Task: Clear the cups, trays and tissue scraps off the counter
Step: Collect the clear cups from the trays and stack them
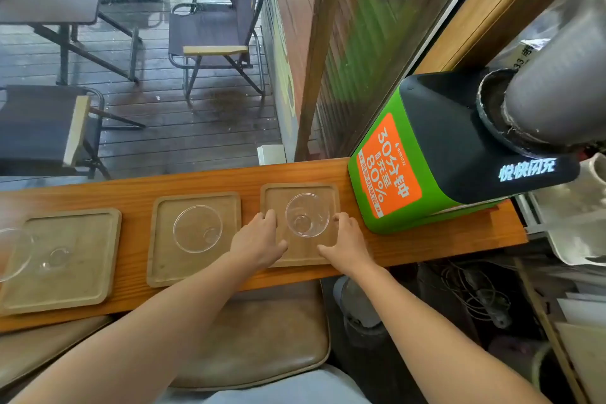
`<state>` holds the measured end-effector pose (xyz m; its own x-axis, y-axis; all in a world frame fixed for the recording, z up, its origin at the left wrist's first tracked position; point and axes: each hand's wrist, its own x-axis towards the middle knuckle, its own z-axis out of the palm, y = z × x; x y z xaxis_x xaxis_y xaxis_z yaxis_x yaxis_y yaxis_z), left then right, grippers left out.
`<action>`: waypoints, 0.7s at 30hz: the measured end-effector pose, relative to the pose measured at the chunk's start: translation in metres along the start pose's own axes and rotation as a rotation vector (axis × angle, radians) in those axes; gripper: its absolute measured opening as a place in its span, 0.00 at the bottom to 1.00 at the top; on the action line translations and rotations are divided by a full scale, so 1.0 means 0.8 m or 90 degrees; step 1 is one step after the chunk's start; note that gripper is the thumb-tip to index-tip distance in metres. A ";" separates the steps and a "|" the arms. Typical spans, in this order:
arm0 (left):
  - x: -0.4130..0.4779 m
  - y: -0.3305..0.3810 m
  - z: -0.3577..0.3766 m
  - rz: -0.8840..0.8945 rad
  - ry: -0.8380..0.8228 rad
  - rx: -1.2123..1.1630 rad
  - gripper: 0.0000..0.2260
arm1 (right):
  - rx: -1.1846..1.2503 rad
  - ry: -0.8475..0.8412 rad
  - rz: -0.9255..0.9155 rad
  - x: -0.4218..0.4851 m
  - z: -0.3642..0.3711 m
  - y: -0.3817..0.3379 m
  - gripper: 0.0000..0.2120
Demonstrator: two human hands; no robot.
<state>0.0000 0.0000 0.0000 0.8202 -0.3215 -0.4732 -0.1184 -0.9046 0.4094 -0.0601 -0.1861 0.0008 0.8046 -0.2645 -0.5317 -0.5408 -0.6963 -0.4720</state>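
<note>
Here, green box (423, 154) reads "30分钟" — "80%" beside gripped tray (300, 254).

Green charging kiosk (426, 157), folding chairs (213, 39), brown cushioned stool (262, 338)

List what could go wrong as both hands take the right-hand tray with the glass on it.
1. The glass stands loose on the right tray; any tilt while lifting may slide or tip it.
2. The left hand and right hand lie on the tray's sides, so the hold may be shallow.
3. The green box sits close on the right; the tray could knock it.
</note>
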 end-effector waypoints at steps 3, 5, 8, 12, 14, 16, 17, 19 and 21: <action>0.004 0.005 0.002 -0.019 -0.026 -0.090 0.22 | 0.110 -0.025 -0.018 0.004 -0.008 -0.004 0.40; 0.006 0.007 0.002 -0.019 -0.025 -0.135 0.28 | 0.148 -0.038 -0.021 0.008 -0.011 -0.009 0.42; 0.009 0.008 0.001 -0.007 -0.016 -0.174 0.34 | 0.169 -0.047 -0.045 0.008 -0.012 -0.016 0.42; 0.008 0.008 0.001 0.007 -0.013 -0.231 0.33 | 0.188 -0.044 -0.059 0.005 -0.008 -0.021 0.40; 0.006 0.006 -0.002 0.018 -0.007 -0.246 0.33 | 0.186 -0.038 -0.062 0.005 -0.007 -0.025 0.40; 0.006 0.005 -0.008 0.027 0.007 -0.258 0.32 | 0.186 -0.028 -0.074 0.006 -0.011 -0.032 0.40; 0.005 0.004 -0.013 0.030 0.018 -0.262 0.32 | 0.185 -0.022 -0.082 0.008 -0.014 -0.037 0.40; 0.004 0.003 -0.024 0.041 0.049 -0.271 0.32 | 0.177 -0.015 -0.105 0.011 -0.021 -0.049 0.40; 0.002 0.001 -0.038 0.054 0.083 -0.283 0.32 | 0.163 -0.007 -0.128 0.014 -0.029 -0.065 0.40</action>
<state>0.0181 0.0069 0.0233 0.8850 -0.3252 -0.3333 0.0403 -0.6596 0.7505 -0.0170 -0.1682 0.0356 0.8994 -0.1308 -0.4171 -0.4171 -0.5426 -0.7291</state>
